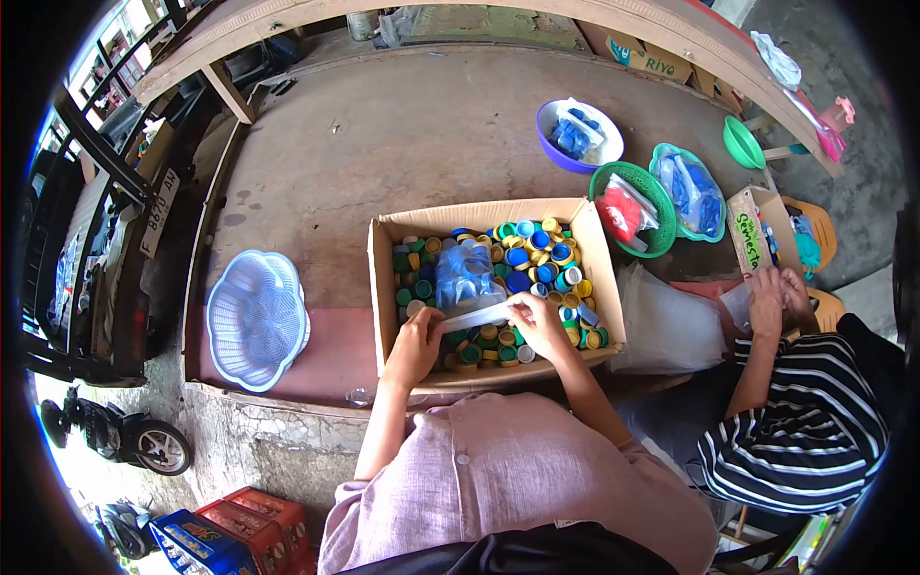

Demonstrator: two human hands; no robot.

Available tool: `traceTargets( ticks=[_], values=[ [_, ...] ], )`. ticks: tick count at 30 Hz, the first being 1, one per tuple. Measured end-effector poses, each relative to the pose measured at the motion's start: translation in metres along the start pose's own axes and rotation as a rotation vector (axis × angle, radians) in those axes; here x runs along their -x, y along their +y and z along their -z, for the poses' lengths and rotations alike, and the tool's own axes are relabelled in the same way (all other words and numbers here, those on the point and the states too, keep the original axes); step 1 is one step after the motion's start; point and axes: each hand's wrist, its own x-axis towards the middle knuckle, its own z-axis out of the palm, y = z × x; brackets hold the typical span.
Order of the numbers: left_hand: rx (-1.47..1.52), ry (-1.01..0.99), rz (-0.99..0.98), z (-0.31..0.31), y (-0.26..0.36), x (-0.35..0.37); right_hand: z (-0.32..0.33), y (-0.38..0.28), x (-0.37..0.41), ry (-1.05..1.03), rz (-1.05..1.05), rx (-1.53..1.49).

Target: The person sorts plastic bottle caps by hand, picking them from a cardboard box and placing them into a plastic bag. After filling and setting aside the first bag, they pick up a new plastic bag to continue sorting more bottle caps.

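Over the carton, 2 hands grasp a bag by its edge; tabletop stretches beyond.

Number plate: at the left of the frame, on the parked vehicle; I make out "F 8670 AW".
Big cardboard box: upper right, "RIYO" in green capitals.
Small carton: right of the frame, "Semesta" in dark letters on bright green.
Blue crate: lower left, some lettering, too small for me to read.
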Motion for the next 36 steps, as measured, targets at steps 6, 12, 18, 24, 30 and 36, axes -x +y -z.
traceTargets(
  ticks=[6,12,18,24,30,36],
  values=[
    [0.005,-0.014,0.123,-0.002,-0.002,-0.003,0.002,-0.001,-0.001,-0.014,0.031,-0.024],
    [-0.086,-0.115,0.063,0.005,0.008,0.000,0.004,-0.003,0.002,-0.060,0.098,-0.107],
    [-0.138,0.012,-0.097,-0.005,-0.004,-0.001,-0.001,0.002,0.000,0.045,0.013,0.006],
    [-0.133,-0.018,-0.083,-0.002,0.002,-0.007,0.002,-0.002,-0.006,0.044,0.028,0.078],
    [-0.106,-0.063,0.094,0.000,-0.002,-0.022,0.009,-0.012,-0.023,-0.064,0.057,0.206],
    [-0.099,-0.092,-0.062,0.003,-0.004,-0.019,0.012,-0.020,-0.016,-0.104,0.117,0.156]
  ],
)
